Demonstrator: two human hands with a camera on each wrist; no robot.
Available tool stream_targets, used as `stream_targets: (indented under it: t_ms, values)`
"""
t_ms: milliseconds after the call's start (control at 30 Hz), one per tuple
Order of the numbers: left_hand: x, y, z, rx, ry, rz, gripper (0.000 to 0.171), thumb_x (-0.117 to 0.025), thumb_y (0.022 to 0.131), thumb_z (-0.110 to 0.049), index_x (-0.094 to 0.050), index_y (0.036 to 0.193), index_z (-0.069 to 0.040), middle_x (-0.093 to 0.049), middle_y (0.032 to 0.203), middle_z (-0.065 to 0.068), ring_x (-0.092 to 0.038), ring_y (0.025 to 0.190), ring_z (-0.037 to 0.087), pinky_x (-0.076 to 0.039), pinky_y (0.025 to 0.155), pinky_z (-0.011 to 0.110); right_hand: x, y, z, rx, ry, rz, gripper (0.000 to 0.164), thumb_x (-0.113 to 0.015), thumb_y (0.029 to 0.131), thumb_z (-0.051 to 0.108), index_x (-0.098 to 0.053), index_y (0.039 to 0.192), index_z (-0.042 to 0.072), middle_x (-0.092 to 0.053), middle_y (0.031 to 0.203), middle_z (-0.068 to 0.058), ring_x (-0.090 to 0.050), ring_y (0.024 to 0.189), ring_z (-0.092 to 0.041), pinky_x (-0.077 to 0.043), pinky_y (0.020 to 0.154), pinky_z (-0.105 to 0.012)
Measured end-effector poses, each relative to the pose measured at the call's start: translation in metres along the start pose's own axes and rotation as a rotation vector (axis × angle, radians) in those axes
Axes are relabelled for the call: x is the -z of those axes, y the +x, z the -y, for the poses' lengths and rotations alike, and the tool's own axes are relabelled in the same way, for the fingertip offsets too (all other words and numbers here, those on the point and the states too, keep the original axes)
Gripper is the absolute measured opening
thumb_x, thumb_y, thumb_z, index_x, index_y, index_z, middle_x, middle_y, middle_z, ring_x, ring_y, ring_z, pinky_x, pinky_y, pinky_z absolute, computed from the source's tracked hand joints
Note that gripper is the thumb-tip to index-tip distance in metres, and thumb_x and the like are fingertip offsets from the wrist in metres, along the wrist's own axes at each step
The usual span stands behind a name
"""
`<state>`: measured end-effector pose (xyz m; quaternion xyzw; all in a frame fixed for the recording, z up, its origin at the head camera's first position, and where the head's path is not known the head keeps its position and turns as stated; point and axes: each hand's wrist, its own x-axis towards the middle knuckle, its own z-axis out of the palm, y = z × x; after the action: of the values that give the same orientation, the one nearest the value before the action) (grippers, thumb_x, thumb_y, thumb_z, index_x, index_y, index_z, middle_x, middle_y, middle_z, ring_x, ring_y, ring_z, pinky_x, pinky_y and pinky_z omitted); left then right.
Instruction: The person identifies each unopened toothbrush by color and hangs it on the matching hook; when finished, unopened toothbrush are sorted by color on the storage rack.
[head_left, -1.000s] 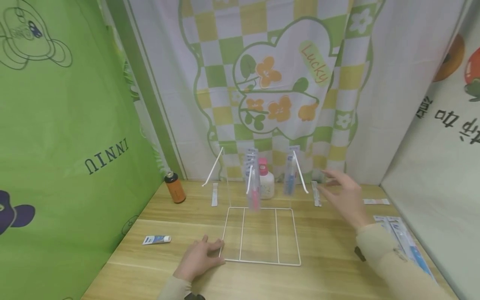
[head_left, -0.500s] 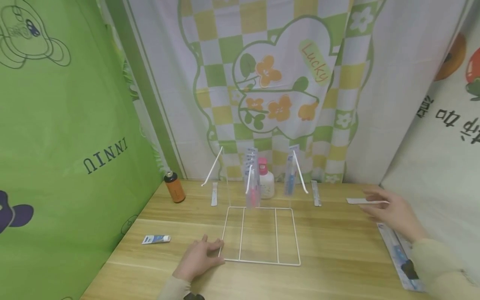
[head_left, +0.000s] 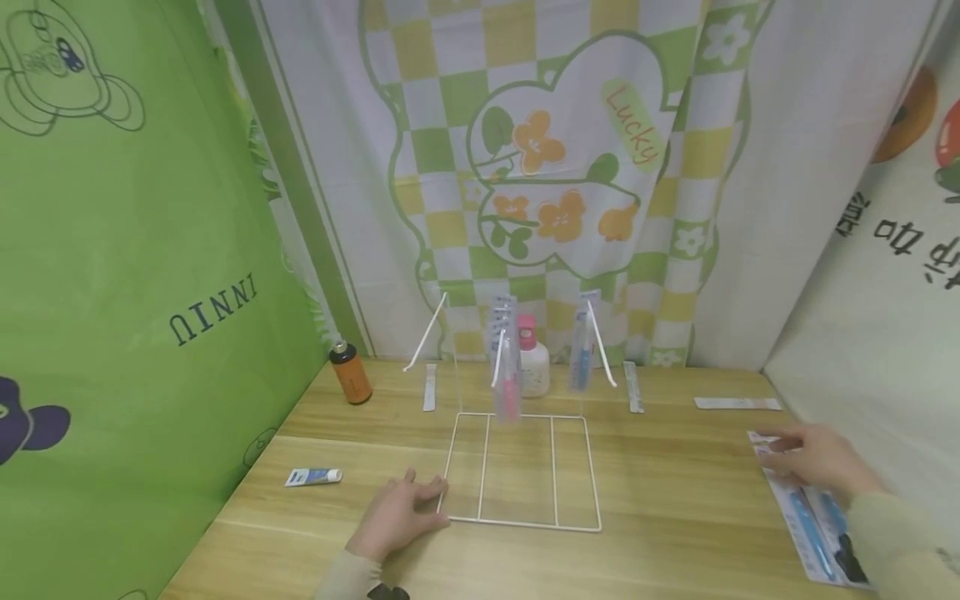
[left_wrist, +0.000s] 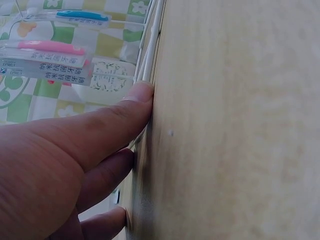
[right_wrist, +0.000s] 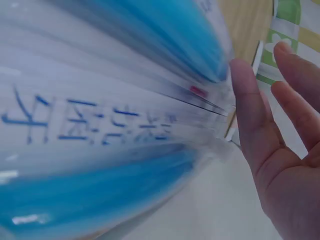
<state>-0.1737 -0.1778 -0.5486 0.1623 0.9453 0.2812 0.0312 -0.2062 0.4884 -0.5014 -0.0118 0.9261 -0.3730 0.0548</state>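
Note:
My left hand (head_left: 397,517) rests at the front left corner of a white wire display rack (head_left: 525,524). In the left wrist view its thumb extends onto the wire, and the other fingertips touch the tabletop. On the rack's hooks hang a packaged pink toothbrush (head_left: 507,392) and a packaged blue toothbrush (head_left: 582,358); the left hook is bare. Over at the right edge, my right hand (head_left: 813,458) is above the far end of flat packaged blue toothbrushes (head_left: 810,525). Its fingers are spread in the right wrist view, one fingertip right at the clear packaging (right_wrist: 220,145).
Behind the rack stands a white bottle (head_left: 535,372) with a pink cap. An orange bottle (head_left: 351,375) is at the back left, a small toothpaste tube (head_left: 313,477) nearer. Slim white packets lie at the back: a left one (head_left: 429,388), a middle one (head_left: 633,387) and a right one (head_left: 737,403).
My right hand has moved right and toward me, from near the middle packet, past the right packet, to the packaged toothbrushes. My left hand stays at the rack. The hanging pink toothbrush sways slightly.

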Motion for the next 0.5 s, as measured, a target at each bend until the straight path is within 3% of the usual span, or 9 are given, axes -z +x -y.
stream_targets:
  t_ms: [167, 333, 500]
  values:
    - [0.001, 0.0, -0.001, -0.005, -0.001, 0.0, 0.062, -0.085, 0.089, -0.046, -0.072, 0.141, -0.016, -0.065, 0.148, 0.005, -0.038, 0.149, 0.059, -0.02, 0.121, 0.079, -0.005, 0.006, -0.01, -0.044, -0.031, -0.006, 0.074, -0.085, 0.09, 0.023, -0.052, 0.146, -0.013, -0.067, 0.119, -0.038, -0.075, 0.076, -0.022, -0.064, 0.064, -0.033]
    - [0.001, 0.0, -0.001, -0.007, 0.005, -0.004, 0.062, -0.086, 0.089, -0.046, -0.072, 0.141, -0.016, -0.066, 0.148, 0.006, -0.039, 0.148, 0.059, -0.021, 0.121, 0.079, -0.006, 0.006, -0.013, -0.072, -0.111, -0.034, 0.069, -0.083, 0.09, 0.021, -0.055, 0.141, -0.015, -0.07, 0.11, -0.03, -0.071, 0.077, -0.02, -0.059, 0.067, -0.035]
    - [0.001, 0.0, -0.001, 0.013, 0.004, -0.001, 0.061, -0.086, 0.088, -0.046, -0.072, 0.141, -0.018, -0.066, 0.148, 0.005, -0.04, 0.148, 0.06, -0.024, 0.118, 0.082, -0.007, 0.004, -0.012, -0.112, -0.085, -0.046, 0.064, -0.079, 0.093, 0.016, -0.054, 0.141, -0.017, -0.066, 0.115, -0.038, -0.073, 0.074, -0.02, -0.06, 0.065, -0.032]
